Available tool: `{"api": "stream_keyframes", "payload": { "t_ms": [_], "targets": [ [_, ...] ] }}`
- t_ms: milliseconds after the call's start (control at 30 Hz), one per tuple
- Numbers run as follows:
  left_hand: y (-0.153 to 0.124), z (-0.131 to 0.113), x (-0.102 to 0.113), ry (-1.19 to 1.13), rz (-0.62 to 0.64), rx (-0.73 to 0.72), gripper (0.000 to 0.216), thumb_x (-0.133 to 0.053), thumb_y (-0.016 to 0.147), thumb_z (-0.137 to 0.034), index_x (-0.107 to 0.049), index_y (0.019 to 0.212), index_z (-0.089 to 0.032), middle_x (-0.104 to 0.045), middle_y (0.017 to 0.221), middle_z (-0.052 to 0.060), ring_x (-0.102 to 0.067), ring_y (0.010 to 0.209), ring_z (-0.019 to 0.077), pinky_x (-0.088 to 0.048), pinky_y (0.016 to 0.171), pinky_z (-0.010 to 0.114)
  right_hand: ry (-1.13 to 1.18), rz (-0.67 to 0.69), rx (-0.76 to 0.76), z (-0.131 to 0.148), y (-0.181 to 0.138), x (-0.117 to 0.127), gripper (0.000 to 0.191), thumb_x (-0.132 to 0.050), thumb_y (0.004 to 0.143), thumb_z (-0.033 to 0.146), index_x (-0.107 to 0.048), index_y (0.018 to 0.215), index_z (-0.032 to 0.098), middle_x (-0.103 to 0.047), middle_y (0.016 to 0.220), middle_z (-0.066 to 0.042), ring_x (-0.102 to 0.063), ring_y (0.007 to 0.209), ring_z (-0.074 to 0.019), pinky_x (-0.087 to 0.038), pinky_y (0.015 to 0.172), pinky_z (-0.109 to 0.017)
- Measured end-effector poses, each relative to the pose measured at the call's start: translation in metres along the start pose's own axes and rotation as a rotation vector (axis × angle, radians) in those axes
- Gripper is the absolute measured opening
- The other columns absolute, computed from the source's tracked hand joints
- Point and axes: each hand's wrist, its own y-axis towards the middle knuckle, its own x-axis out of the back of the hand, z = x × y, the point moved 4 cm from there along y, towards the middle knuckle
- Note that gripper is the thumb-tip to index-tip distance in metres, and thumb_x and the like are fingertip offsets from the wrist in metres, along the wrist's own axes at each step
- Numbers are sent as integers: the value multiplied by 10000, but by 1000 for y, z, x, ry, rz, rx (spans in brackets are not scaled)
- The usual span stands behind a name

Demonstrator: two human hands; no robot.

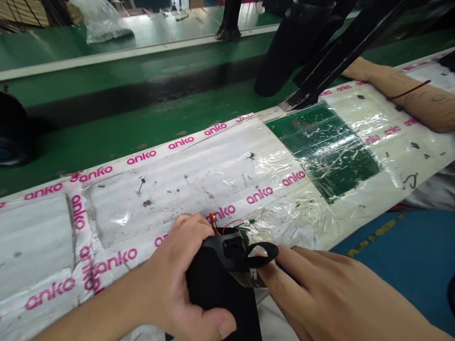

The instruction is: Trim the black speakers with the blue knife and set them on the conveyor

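My left hand (174, 272) is wrapped around a black housing (222, 289) with a smooth dark covering, its thumb lying across the near side. A square opening shows in the plastic end of the housing. Thin red wires (212, 222) with small connectors stick out beyond that end. At the right side of the housing, my right hand (320, 289) pinches a curled black flap or loop (267, 250). A shiny, clear-looking strip (249, 278) lies just under the flap. The right fingertips are partly hidden.
Film and pink-lettered tape cover the work ledge (185, 175). Beyond it runs a green belt (152, 102) with a black cylinder (284, 61) beside a dark slanted post (341, 52). Another person's arm (398, 90) rests at the right. A plastic bag (106, 21) lies far left.
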Motion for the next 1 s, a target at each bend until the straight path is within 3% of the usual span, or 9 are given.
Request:
{"api": "stream_keyframes", "payload": {
  "t_ms": [400,500,700,1000],
  "targets": [
    [0,2,-1,-12,1,-20,544,-526,907,-769,-492,1033,-241,-507,871,22,-491,759,217,-403,698,387,-113,15,-42,5,-8,-8,350,-563,886,156,-586,1230,216,-629,790,-37,-501,593,-182,-325,522,-294],
    [0,3,0,1,5,-7,558,-517,901,-780,-494,1029,-237,-499,884,29,-486,777,228,-402,700,390,-90,4,-35,5,-5,-9,372,-561,845,112,-574,1201,219,-632,787,-27,-519,588,-181,-322,515,-299],
    [-2,4,0,-11,0,-8,555,-542,894,-770,-502,1040,-236,-497,879,25,-478,770,219,-403,686,375,-11,-46,-37,3,1,-2,551,-489,630,36,-512,1142,241,-619,758,22,-573,531,-193,-316,458,-351],
    [-2,3,2,-21,22,12,540,-582,874,-756,-509,995,-235,-498,881,26,-483,784,221,-436,682,387,-2,54,-40,5,-6,0,620,-492,650,20,-484,1229,242,-642,846,10,-633,608,-209,-364,478,-351]
  ]
}}
